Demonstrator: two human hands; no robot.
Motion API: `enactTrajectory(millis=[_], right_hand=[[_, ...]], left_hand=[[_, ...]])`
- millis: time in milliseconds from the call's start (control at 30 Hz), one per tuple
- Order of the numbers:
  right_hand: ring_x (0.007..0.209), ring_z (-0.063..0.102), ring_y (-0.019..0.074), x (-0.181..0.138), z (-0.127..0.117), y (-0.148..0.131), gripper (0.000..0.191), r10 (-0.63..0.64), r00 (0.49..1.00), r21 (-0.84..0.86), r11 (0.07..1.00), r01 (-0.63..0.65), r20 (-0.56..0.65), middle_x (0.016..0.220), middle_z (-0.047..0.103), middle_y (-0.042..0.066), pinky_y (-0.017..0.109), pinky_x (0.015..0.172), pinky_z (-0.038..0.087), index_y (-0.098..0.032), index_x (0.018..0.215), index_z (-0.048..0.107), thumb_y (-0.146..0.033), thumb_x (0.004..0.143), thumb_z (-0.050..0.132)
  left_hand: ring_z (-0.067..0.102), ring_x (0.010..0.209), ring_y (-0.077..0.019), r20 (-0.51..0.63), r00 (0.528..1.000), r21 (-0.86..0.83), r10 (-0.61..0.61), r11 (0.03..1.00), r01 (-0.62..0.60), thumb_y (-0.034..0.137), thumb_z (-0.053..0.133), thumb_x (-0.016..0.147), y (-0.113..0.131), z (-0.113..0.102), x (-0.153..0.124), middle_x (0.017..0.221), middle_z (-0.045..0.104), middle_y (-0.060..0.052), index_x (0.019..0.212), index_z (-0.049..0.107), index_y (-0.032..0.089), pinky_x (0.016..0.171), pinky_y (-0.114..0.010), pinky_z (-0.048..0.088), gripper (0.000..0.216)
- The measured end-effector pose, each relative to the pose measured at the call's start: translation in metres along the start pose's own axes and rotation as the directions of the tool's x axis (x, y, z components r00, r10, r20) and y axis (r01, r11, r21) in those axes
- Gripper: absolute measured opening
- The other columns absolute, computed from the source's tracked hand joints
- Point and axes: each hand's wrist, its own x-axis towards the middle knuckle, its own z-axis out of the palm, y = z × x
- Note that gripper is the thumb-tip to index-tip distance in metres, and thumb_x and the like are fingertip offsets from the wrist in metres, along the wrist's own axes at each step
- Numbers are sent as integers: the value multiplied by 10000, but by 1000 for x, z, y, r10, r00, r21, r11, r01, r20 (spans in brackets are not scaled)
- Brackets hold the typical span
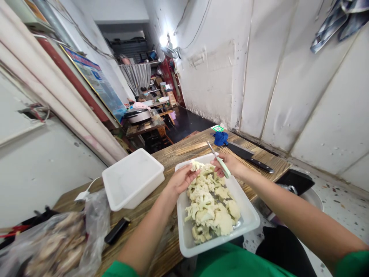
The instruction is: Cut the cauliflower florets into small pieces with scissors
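The wearer's green garment point(227, 263) borders the near edge of a wooden table point(155, 227). A white tray point(252, 227) lies across that edge, its near end projecting past the tabletop. The tray's long axis runs away from the wearer, inclined slightly left at the far end. Loose cauliflower pieces point(209, 207) are heaped along this axis.

At near left, a clear plastic bag point(96, 217) with brownish contents lies beside a black oblong object point(117, 231). A white rectangular container point(132, 179) stands farther in, left of the tray.

Above the tray's far end, the left hand point(181, 179) is closed at the fingertips on a cauliflower floret point(196, 165). The right hand point(229, 163) is clamped on the pale green handle of a small knife point(222, 166). The knife's long axis is oblique: tip away and left, butt toward the wearer and right.

Beyond the right hand lies a cleaver point(242, 152), handle directed right and nearer. Thin wooden sticks point(191, 149), a blue cloth point(220, 138) and a printed card point(217, 128) occupy the far edge.

The room extends as a narrow passage beside a stained white wall point(213, 77). A second table point(152, 127) supports a round appliance point(138, 116); behind it are a person point(144, 97) and a striped curtain point(137, 77).
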Motion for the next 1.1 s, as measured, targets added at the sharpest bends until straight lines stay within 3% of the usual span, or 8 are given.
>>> enactTrajectory(millis=[133, 300, 467, 567, 700, 867, 1000, 1100], right_hand=[[492, 596, 134, -28, -7, -5, 453, 115, 940, 120, 980, -161, 322, 632, 642, 22, 241, 487, 509, -177, 892, 531, -601, 769, 630], [490, 590, 131, -54, -18, -9, 489, 174, 861, 35, 976, -217, 478, 651, 612, 3, 244, 500, 499, -180, 907, 551, -658, 814, 503], [406, 542, 122, -65, -17, -5, 511, 192, 869, -114, 981, -157, 456, 590, 613, 10, 208, 364, 410, -158, 827, 542, -656, 737, 614], [405, 528, 107, -66, -13, 1, 505, 191, 877, -100, 982, -163, 442, 579, 611, -5, 195, 363, 410, -162, 840, 555, -636, 705, 667], [385, 513, 106, -62, -6, 10, 516, 178, 903, -103, 983, -149, 391, 546, 596, -17, 198, 346, 411, -168, 854, 564, -648, 696, 667], [373, 508, 103, -64, -3, 12, 505, 168, 927, -136, 982, -129, 334, 527, 591, -8, 189, 323, 398, -160, 793, 559, -649, 710, 652], [335, 477, 92, -72, 2, 0, 492, 178, 939, -194, 973, -123, 293, 501, 581, -3, 183, 293, 366, -151, 770, 558, -630, 718, 654], [317, 454, 83, -72, 8, -6, 469, 191, 959, -258, 957, -135, 209, 462, 554, -10, 175, 279, 349, -151, 720, 558, -610, 727, 655]], left_hand=[[670, 818, -142, -52, 991, -112, -123, 987, 117, 104, 480, 895, 2, 2, 4, 850, 691, -114, 858, 632, 74, 794, -234, 566, 160], [656, 731, -141, -117, 986, -70, -118, 991, 111, 94, 544, 857, -4, -1, 11, 778, 676, -108, 795, 627, 82, 756, -263, 569, 104], [627, 705, -78, -147, 979, -32, 140, 989, -146, -1, 652, 736, -10, 3, 12, 775, 663, -16, 806, 632, 127, 838, -251, 535, 148], [647, 800, -108, -101, 949, 44, 298, 955, -294, 65, 729, 674, -18, 8, 9, 893, 696, -37, 904, 660, 125, 875, -299, 521, 248], [651, 795, -134, -74, 894, 190, 443, 886, -423, 201, 780, 626, -32, 11, 5, 870, 716, -49, 925, 674, 120, 847, -314, 511, 327], [657, 830, -171, -19, 829, 420, 559, 757, -501, 329, 745, 675, -37, 8, 4, 937, 725, -85, 958, 681, 128, 824, -314, 499, 353], [662, 871, -196, 35, 808, 531, 588, 674, -514, 358, 705, 717, -38, 6, 2, 980, 724, -99, 983, 688, 133, 807, -307, 502, 349], [666, 832, -192, 48, 813, 542, 580, 668, -509, 362, 693, 722, -44, 6, 3, 940, 730, -90, 955, 687, 133, 760, -292, 509, 327]])
